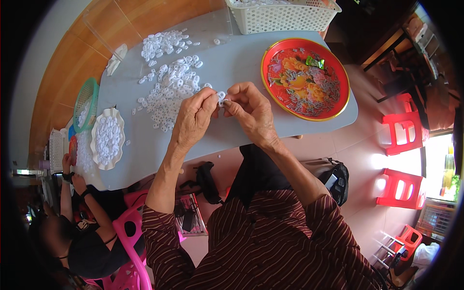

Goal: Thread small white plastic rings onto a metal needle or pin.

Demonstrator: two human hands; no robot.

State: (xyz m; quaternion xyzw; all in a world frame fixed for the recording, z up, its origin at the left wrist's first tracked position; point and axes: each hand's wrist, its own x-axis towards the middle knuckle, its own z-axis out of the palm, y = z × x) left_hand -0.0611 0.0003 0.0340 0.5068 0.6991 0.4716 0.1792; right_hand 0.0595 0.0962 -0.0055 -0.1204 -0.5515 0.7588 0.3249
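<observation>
Over the near middle of the grey table [224, 58], both my hands meet around a small white plastic piece with round holes [222, 95]. My left hand [194, 116] is closed, its thumb and forefinger pinching the piece from the left. On the other side, my right hand [253, 113] pinches at the same piece, thumb lowest; whatever else lies between its fingertips is too small to make out. Loose white pieces of the same kind [176, 79] spread in heaps just beyond and left of my left hand. A round red floral tray [304, 44] holding many small grey metal pins lies right of my right hand.
A white perforated basket [285, 23] stands at the table's far edge. Leftward are a scalloped white dish [121, 126] of white pieces and a green basket [92, 94]. Another person's hands [77, 181] reach in at the left, near a pink chair [129, 232]. Red stools [403, 188] stand rightward.
</observation>
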